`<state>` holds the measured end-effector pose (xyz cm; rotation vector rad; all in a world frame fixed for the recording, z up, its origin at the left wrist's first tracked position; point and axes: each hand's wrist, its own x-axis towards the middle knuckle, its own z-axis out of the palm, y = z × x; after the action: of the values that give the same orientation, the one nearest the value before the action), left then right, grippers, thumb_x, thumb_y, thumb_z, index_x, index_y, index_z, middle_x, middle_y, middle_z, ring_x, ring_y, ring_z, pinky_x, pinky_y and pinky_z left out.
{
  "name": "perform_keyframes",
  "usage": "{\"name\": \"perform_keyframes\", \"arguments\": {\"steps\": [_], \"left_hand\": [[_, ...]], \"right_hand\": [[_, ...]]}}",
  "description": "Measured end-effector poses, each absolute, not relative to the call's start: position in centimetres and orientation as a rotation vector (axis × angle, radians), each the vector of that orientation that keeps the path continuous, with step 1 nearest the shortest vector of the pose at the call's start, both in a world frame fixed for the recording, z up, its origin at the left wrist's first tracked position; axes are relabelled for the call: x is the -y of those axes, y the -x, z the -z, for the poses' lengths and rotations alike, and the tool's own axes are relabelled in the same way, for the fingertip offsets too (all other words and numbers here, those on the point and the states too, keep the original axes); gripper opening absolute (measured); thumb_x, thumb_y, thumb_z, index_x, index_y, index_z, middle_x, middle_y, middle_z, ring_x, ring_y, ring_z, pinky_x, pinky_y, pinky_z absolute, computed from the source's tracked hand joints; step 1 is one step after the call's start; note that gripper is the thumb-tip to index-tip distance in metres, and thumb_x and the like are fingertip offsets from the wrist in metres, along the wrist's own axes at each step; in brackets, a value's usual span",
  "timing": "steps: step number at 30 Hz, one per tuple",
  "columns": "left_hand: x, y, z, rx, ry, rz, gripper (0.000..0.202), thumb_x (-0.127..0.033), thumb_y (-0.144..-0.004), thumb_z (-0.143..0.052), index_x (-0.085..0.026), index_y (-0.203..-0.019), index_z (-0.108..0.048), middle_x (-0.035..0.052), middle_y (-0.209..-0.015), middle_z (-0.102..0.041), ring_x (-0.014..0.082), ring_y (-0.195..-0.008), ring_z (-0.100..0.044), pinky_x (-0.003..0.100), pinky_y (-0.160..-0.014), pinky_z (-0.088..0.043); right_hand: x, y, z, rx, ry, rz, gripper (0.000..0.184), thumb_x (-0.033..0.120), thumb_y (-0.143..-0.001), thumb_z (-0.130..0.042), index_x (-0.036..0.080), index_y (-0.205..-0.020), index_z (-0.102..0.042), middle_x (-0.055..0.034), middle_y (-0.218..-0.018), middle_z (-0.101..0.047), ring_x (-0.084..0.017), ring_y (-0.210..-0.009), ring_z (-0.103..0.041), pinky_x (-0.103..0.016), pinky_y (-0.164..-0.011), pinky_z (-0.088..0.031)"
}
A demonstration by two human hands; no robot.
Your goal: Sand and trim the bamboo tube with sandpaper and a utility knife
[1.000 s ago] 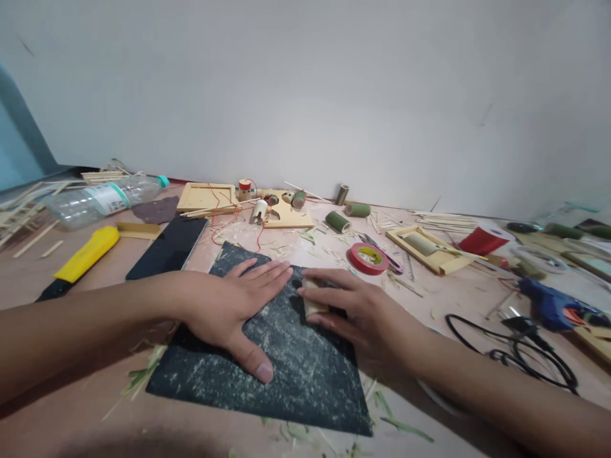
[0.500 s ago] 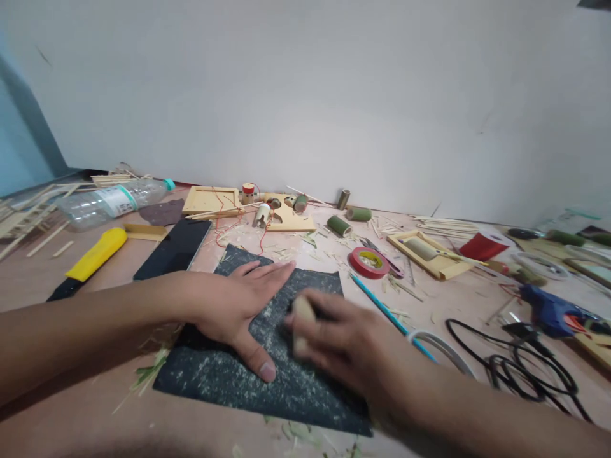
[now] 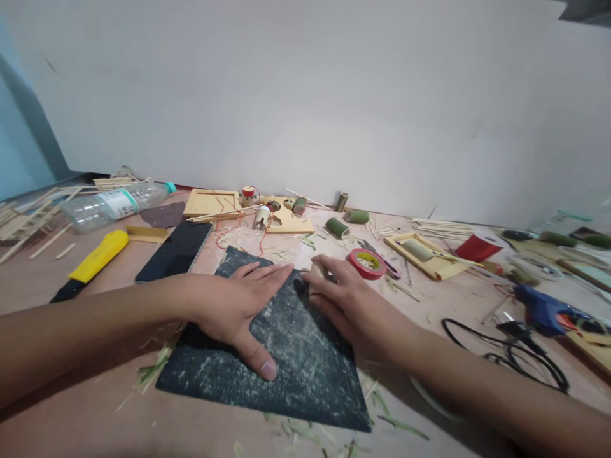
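Note:
A dark sheet of sandpaper (image 3: 305,369), dusted with pale powder, lies flat on the table. My left hand (image 3: 238,312) presses on its left part, fingers stretched and thumb spread out. Near the sheet's far right edge, my right hand (image 3: 351,296) is closed on a pale piece of bamboo (image 3: 319,273), which is held against the sandpaper. The fingers cover much of that piece. Just beyond the right hand lies a roll of red tape (image 3: 366,263).
To the left are a black phone (image 3: 175,251), a yellow-handled cutter (image 3: 99,256) and a plastic bottle (image 3: 119,203). Green bamboo pieces (image 3: 337,228) lie at the back. A blue glue gun (image 3: 541,310) and black cable (image 3: 506,356) are at right. Shavings are scattered around.
My right hand has moved away from me across the sandpaper with the bamboo piece, towards the far edge. The left hand has stayed in place on the sheet.

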<state>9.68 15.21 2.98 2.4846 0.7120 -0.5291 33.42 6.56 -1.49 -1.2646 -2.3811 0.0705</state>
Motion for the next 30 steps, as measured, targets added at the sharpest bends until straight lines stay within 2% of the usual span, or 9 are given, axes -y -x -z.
{"name": "perform_keyframes", "arguments": {"steps": [4, 7, 9, 12, 14, 18, 22, 27, 30], "left_hand": [[-15.2, -9.7, -2.8, -0.718, -2.480, 0.531, 0.146, -0.078, -0.070, -0.072, -0.005, -0.162, 0.014, 0.0199, -0.168, 0.014, 0.0421, -0.155, 0.013, 0.059, -0.126, -0.008], [-15.3, -9.7, -2.6, -0.717, -2.486, 0.517, 0.145, -0.079, -0.071, -0.072, -0.006, -0.162, 0.014, 0.0198, -0.169, 0.014, 0.0423, -0.155, 0.013, 0.059, -0.126, -0.008], [-15.4, -9.6, -2.5, -0.708, -2.489, 0.518, 0.145, -0.079, -0.071, -0.072, -0.007, -0.163, 0.014, 0.0189, -0.169, 0.015, 0.0424, -0.155, 0.014, 0.060, -0.126, -0.007], [-15.4, -9.4, -2.4, -0.698, -2.493, 0.512, 0.144, -0.081, -0.071, -0.071, -0.008, -0.163, 0.014, 0.0179, -0.169, 0.016, 0.0426, -0.155, 0.015, 0.060, -0.126, -0.005], [-15.4, -9.4, -2.4, -0.703, -2.485, 0.503, 0.145, -0.081, -0.071, -0.071, -0.010, -0.163, 0.015, 0.0176, -0.169, 0.015, 0.0428, -0.155, 0.014, 0.060, -0.126, -0.006], [-15.5, -9.4, -2.5, -0.718, -2.471, 0.510, 0.145, -0.080, -0.070, -0.072, -0.014, -0.163, 0.017, 0.0151, -0.170, 0.016, 0.0430, -0.155, 0.015, 0.060, -0.125, -0.011], [-15.4, -9.5, -2.6, -0.720, -2.487, 0.522, 0.143, -0.079, -0.071, -0.071, -0.012, -0.163, 0.016, 0.0164, -0.170, 0.016, 0.0429, -0.155, 0.013, 0.060, -0.125, -0.012], [-15.3, -9.6, -2.8, -0.699, -2.497, 0.515, 0.140, -0.078, -0.072, -0.071, -0.012, -0.164, 0.012, 0.0179, -0.170, 0.013, 0.0432, -0.156, 0.011, 0.060, -0.125, -0.011], [-15.4, -9.6, -2.8, -0.697, -2.484, 0.523, 0.142, -0.078, -0.072, -0.072, -0.013, -0.164, 0.014, 0.0173, -0.169, 0.014, 0.0438, -0.155, 0.013, 0.061, -0.125, -0.010]], "right_hand": [[-5.5, -31.9, 2.1, 2.561, 0.880, -0.125, 0.035, 0.021, -0.106, -0.045, 0.012, -0.132, -0.066, -0.0170, -0.142, -0.063, -0.026, -0.139, -0.052, -0.045, -0.121, -0.039], [-5.3, -31.7, 2.1, 2.455, 1.011, -0.183, 0.035, 0.023, -0.107, -0.047, 0.013, -0.135, -0.065, -0.0152, -0.137, -0.067, -0.025, -0.135, -0.056, -0.044, -0.118, -0.044], [-5.5, -32.4, 1.7, 2.402, 1.063, -0.234, 0.036, 0.022, -0.105, -0.047, 0.018, -0.139, -0.061, -0.0141, -0.143, -0.063, -0.024, -0.136, -0.055, -0.043, -0.116, -0.047], [-6.1, -33.9, 1.1, 2.371, 1.131, -0.263, 0.049, 0.020, -0.103, -0.048, 0.023, -0.152, -0.046, -0.0131, -0.158, -0.047, -0.024, -0.146, -0.044, -0.046, -0.118, -0.043], [-6.6, -34.8, 1.2, 2.318, 1.225, -0.250, 0.052, 0.025, -0.102, -0.053, 0.024, -0.153, -0.042, -0.0139, -0.157, -0.046, -0.026, -0.145, -0.044, -0.048, -0.118, -0.042], [-7.5, -35.7, 1.6, 2.308, 1.403, -0.217, 0.051, 0.033, -0.102, -0.055, 0.024, -0.151, -0.046, -0.0147, -0.143, -0.054, -0.029, -0.130, -0.053, -0.049, -0.109, -0.048], [-7.9, -35.9, 1.1, 2.387, 1.542, -0.147, 0.052, 0.035, -0.103, -0.052, 0.017, -0.151, -0.048, -0.0175, -0.126, -0.060, -0.033, -0.115, -0.056, -0.056, -0.101, -0.047], [-8.0, -37.3, 0.1, 2.509, 1.490, -0.192, 0.065, 0.049, -0.098, -0.061, 0.016, -0.152, -0.047, -0.0179, -0.121, -0.063, -0.036, -0.114, -0.056, -0.058, -0.098, -0.046], [-8.0, -37.7, 0.2, 2.484, 1.492, -0.198, 0.052, 0.045, -0.095, -0.067, 0.018, -0.138, -0.058, -0.0154, -0.114, -0.066, -0.035, -0.110, -0.057, -0.052, -0.094, -0.048]]}}
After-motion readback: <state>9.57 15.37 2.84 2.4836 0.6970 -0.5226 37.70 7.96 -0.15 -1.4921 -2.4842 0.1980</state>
